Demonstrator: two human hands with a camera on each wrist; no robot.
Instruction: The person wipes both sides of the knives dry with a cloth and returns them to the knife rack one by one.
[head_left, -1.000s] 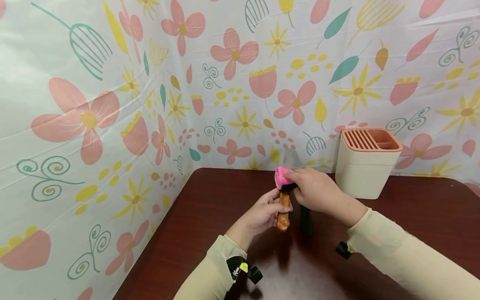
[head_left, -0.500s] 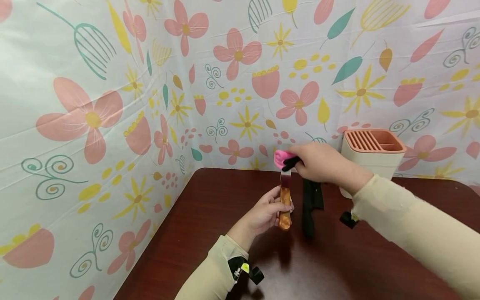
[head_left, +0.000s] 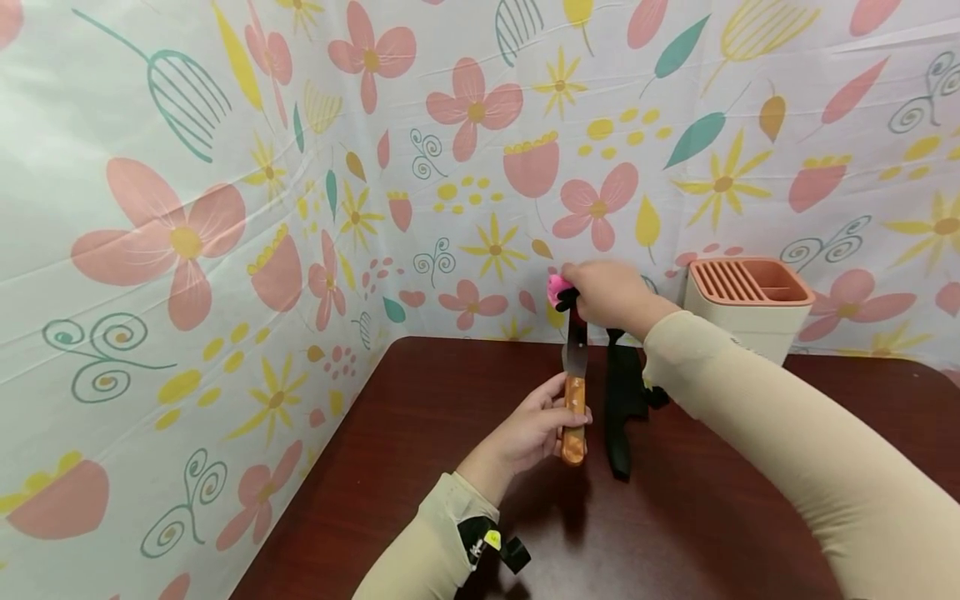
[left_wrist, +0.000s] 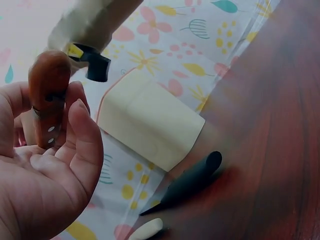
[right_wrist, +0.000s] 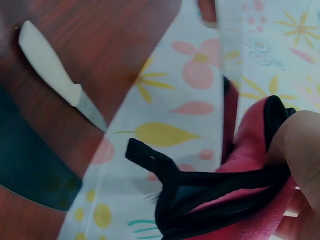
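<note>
My left hand (head_left: pixel 525 429) grips the brown, marbled handle of a knife (head_left: pixel 574 417), its blade pointing up and away. My right hand (head_left: pixel 611 292) pinches a pink cloth with black edging (head_left: pixel 557 290) at the far part of the blade. In the right wrist view the bunched cloth (right_wrist: pixel 245 205) and its black loop lie beside the blade, whose tip is hidden. From the left wrist view, the fingers curl around the handle (left_wrist: pixel 49 95).
A black cleaver (head_left: pixel 624 387) lies on the dark red table (head_left: pixel 442 400), right of the held knife. A small white-handled knife (right_wrist: pixel 52 65) lies near it. At the back right stands a cream knife holder (head_left: pixel 738 333) with an orange slotted top. Floral cloth covers the walls.
My right hand has moved the pink cloth from beside the handle up along the blade, away from me. The blade now shows below it. My left hand keeps its grip, nearly still.
</note>
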